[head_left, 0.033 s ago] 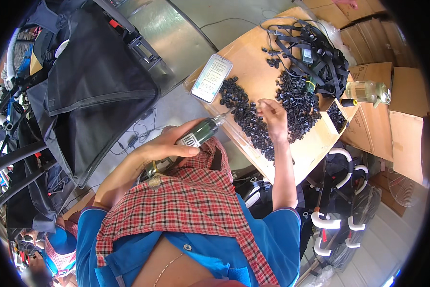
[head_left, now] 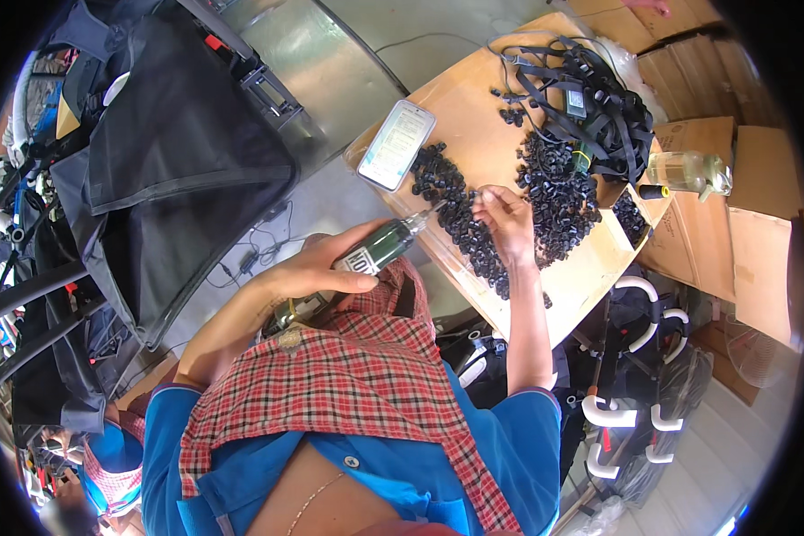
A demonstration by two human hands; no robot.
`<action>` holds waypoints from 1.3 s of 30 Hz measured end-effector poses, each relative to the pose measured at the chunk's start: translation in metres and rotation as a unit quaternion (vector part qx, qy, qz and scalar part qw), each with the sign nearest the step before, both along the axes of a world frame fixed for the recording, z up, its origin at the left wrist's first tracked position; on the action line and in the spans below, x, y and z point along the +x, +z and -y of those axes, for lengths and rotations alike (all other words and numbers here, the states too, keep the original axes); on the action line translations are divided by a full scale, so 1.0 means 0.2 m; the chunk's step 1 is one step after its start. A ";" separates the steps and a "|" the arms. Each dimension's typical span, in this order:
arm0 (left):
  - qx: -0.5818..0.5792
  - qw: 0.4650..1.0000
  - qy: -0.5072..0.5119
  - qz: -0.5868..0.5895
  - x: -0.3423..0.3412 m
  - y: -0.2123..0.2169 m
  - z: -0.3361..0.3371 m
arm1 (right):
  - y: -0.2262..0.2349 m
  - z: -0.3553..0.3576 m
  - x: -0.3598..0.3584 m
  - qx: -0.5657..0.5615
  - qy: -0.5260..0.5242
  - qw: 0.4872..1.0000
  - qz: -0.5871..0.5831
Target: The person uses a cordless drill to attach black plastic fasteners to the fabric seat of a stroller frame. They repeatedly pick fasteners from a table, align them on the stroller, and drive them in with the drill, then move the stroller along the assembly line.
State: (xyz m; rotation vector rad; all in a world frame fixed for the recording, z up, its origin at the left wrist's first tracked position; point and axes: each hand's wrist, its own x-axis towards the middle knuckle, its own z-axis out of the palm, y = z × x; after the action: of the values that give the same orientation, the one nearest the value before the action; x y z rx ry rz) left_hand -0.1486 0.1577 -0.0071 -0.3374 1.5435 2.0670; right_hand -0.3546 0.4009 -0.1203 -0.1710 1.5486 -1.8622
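Note:
My left hand [head_left: 324, 268] is wrapped round the dark green body of an electric screwdriver [head_left: 381, 247], in front of my checked apron. Its thin bit points right and slightly up, over the table's near edge. Close to the bit's tip is my right hand [head_left: 506, 221], with thumb and fingers pinched together above the piles of small black plastic parts. Whatever sits in that pinch is too small to make out. One pile of black parts [head_left: 439, 179] lies left of the right hand, and another pile [head_left: 558, 192] lies to its right.
A lit phone [head_left: 396, 146] lies at the wooden table's [head_left: 473, 107] left corner. Tangled black straps [head_left: 612, 116] are heaped at the far right, near a jar of pale liquid [head_left: 688, 171] and cardboard boxes [head_left: 764, 259]. Black fabric [head_left: 187, 134] on a frame stands left.
My right hand has shifted slightly left, towards the bit. The screwdriver has moved a little to the right in my left hand's grip.

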 end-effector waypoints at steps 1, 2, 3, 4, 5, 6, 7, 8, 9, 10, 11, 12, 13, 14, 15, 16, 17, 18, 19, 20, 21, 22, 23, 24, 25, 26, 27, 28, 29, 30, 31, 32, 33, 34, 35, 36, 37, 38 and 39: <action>-0.002 1.000 -0.011 -0.023 -0.02 -0.02 -0.01 | 0.02 0.02 0.04 -0.080 -0.006 0.994 0.075; 0.006 1.000 -0.021 -0.021 -0.04 -0.02 -0.02 | 0.04 0.04 0.08 -0.095 -0.006 0.991 0.098; 0.009 0.999 -0.025 -0.022 -0.05 -0.02 -0.03 | 0.05 0.06 0.11 -0.110 -0.005 0.987 0.120; 0.012 0.999 -0.029 -0.023 -0.06 -0.01 -0.04 | 0.04 0.07 0.12 -0.138 -0.008 0.979 0.150; 0.015 0.999 -0.033 -0.025 -0.07 0.00 -0.05 | 0.05 0.08 0.14 -0.145 -0.009 0.976 0.165; 0.027 0.999 -0.024 -0.024 -0.06 -0.02 -0.06 | 0.05 0.08 0.16 -0.153 -0.010 0.972 0.179; 0.031 0.999 -0.023 -0.026 -0.06 -0.02 -0.06 | 0.06 0.08 0.17 -0.161 -0.011 0.968 0.192; 0.036 0.999 -0.022 -0.028 -0.06 -0.02 -0.06 | 0.06 0.09 0.18 -0.142 -0.025 0.972 0.184; 0.041 0.999 -0.020 -0.029 -0.07 -0.01 -0.07 | 0.07 0.09 0.18 -0.145 -0.028 0.972 0.185; 0.037 0.999 -0.020 -0.027 -0.07 -0.01 -0.07 | 0.07 0.10 0.19 -0.147 -0.031 0.971 0.186; 0.033 0.999 -0.019 -0.026 -0.07 -0.01 -0.07 | 0.07 0.10 0.19 -0.149 -0.034 0.970 0.188; 0.029 0.999 -0.018 -0.024 -0.06 -0.01 -0.07 | 0.07 0.10 0.19 -0.136 -0.037 0.974 0.178; 0.019 0.999 -0.018 -0.032 -0.06 -0.02 -0.08 | 0.07 0.10 0.20 -0.124 -0.040 0.978 0.166; 0.010 0.999 -0.018 -0.039 -0.06 -0.03 -0.08 | 0.07 0.11 0.20 -0.111 -0.044 0.981 0.155; 0.000 0.999 -0.018 -0.047 -0.06 -0.04 -0.08 | 0.08 0.11 0.20 -0.095 -0.044 0.983 0.153; -0.005 0.998 -0.019 -0.057 -0.06 -0.05 -0.08 | 0.08 0.11 0.21 -0.078 -0.044 0.984 0.151; -0.009 0.998 -0.019 -0.066 -0.06 -0.06 -0.09 | 0.09 0.12 0.21 -0.061 -0.045 0.986 0.149; -0.013 0.997 -0.020 -0.076 -0.06 -0.06 -0.09 | 0.09 0.12 0.21 -0.048 -0.039 0.990 0.128; -0.016 0.998 -0.017 -0.066 -0.06 -0.05 -0.09 | 0.09 0.12 0.22 -0.044 -0.033 0.992 0.116; -0.018 0.998 -0.014 -0.056 -0.06 -0.03 -0.10 | 0.09 0.12 0.22 -0.039 -0.027 0.994 0.103; -0.020 0.999 -0.011 -0.046 -0.06 -0.02 -0.10 | 0.10 0.12 0.22 -0.035 -0.020 0.995 0.091; 0.005 0.999 -0.006 -0.036 -0.06 -0.03 -0.10 | 0.09 0.11 0.22 -0.047 -0.010 0.995 0.091; 0.031 0.999 -0.001 -0.026 -0.05 -0.03 -0.09 | 0.09 0.10 0.22 -0.059 0.000 0.994 0.092; 0.057 0.998 0.004 -0.015 -0.04 -0.04 -0.08 | 0.08 0.09 0.22 -0.070 0.010 0.993 0.092; 0.092 0.996 0.006 -0.009 -0.03 -0.04 -0.08 | 0.06 0.09 0.21 -0.110 0.017 0.989 0.101; 0.128 0.992 0.008 -0.002 -0.02 -0.04 -0.08 | 0.05 0.08 0.21 -0.149 0.024 0.982 0.110; 0.164 0.986 0.011 0.005 0.00 -0.05 -0.07 | 0.05 0.08 0.20 -0.187 0.032 0.974 0.119; 0.186 0.983 0.000 0.007 0.00 -0.06 -0.05 | 0.08 0.09 0.19 -0.181 0.048 0.977 0.099; 0.183 0.983 0.006 -0.001 0.01 -0.06 -0.06 | 0.11 0.09 0.18 -0.175 0.063 0.979 0.079; 0.181 0.983 0.014 -0.010 0.02 -0.06 -0.06 | 0.15 0.10 0.17 -0.169 0.080 0.981 0.058; 0.176 0.984 0.018 -0.018 0.02 -0.05 -0.06 | 0.15 0.09 0.10 -0.161 0.101 0.981 -0.041; 0.192 0.981 0.034 -0.018 0.02 -0.04 -0.06 | 0.14 0.06 0.00 -0.096 0.054 0.993 -0.047; 0.208 0.977 0.048 -0.021 0.02 -0.03 -0.06 | 0.14 0.05 -0.10 0.007 -0.007 0.994 -0.110; 0.223 0.973 0.056 -0.027 0.01 -0.01 -0.06 | 0.00 -0.03 -0.24 0.148 -0.062 0.949 -0.270; 0.234 0.970 0.054 -0.028 0.02 -0.01 -0.06 | 0.00 -0.07 -0.32 0.349 -0.057 0.863 -0.361; 0.239 0.969 0.051 -0.036 0.02 0.00 -0.07 | -0.08 -0.14 -0.40 0.378 -0.047 0.773 -0.507; 0.239 0.968 0.055 -0.049 0.02 0.01 -0.06 | -0.13 -0.19 -0.47 0.402 -0.025 0.726 -0.557; 0.217 0.972 0.051 -0.078 0.04 0.03 -0.04 | -0.15 -0.19 -0.46 0.408 0.009 0.711 -0.573; 0.242 0.965 0.065 -0.076 0.04 0.07 -0.05 | -0.17 -0.21 -0.47 0.409 0.034 0.699 -0.585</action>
State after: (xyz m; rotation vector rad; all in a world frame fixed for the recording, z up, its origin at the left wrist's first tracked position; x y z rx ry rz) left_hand -0.1402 0.1676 0.0075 -0.0999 1.0612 2.5355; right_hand -0.4492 0.4433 -0.1543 -1.1197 2.9747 -0.6742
